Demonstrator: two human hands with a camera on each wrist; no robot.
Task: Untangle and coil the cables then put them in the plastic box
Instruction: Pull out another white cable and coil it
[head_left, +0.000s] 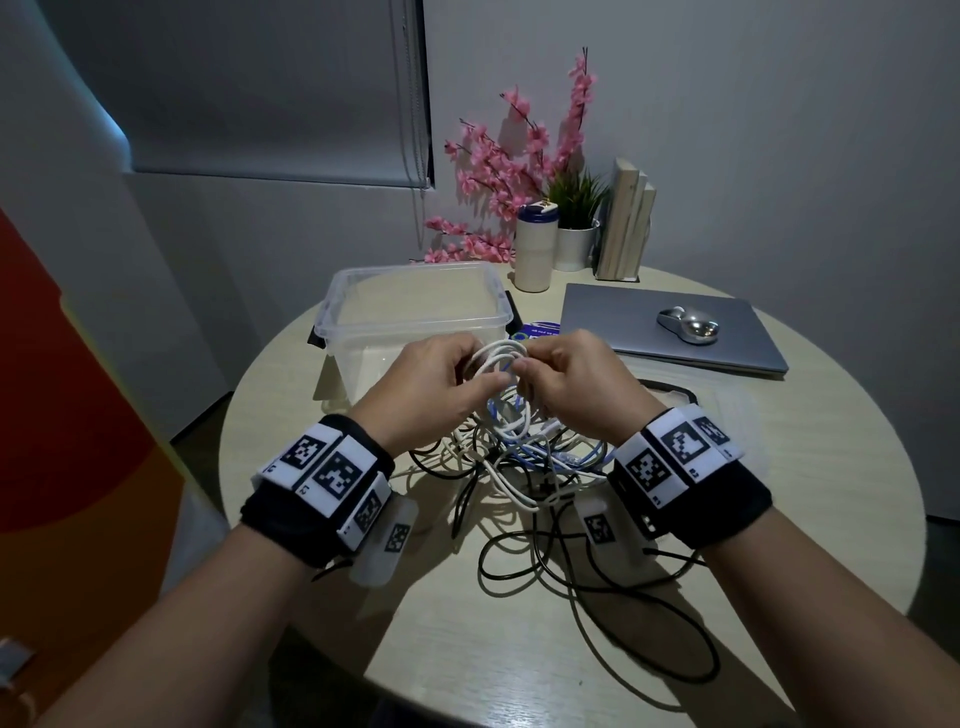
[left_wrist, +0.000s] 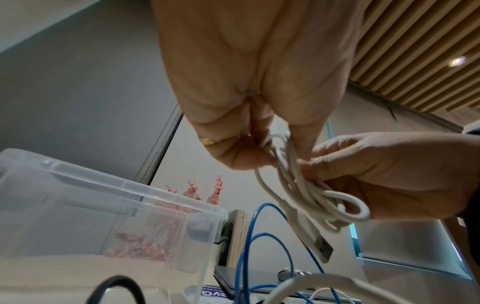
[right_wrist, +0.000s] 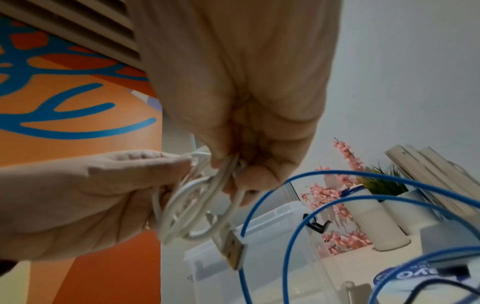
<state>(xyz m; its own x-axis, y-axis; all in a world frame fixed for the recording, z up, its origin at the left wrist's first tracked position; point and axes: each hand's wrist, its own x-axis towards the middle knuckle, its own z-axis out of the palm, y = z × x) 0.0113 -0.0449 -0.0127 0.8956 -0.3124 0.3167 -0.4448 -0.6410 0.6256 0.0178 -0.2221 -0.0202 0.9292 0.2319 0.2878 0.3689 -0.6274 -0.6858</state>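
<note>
Left hand: the left hand (head_left: 435, 388) is raised above the table, its fingers curled round one side of a white cable coil (head_left: 496, 364).
Right hand: the right hand (head_left: 575, 384) is held opposite, thumb and fingers pinching the other side of the coil; a USB plug (right_wrist: 233, 250) is seen hanging below it.
Plastic box: the plastic box (head_left: 363, 317) is set open just beyond the hands, near the table's far left edge.
Tangle: the cable tangle (head_left: 524, 467) of black, white and blue cables is spread beneath the wrists; one black loop is run close to the near rim of the round table (head_left: 831, 519).
Right side: a closed laptop (head_left: 623, 322) with a mouse (head_left: 688, 325) is laid there; bare tabletop is left in front of it.
</note>
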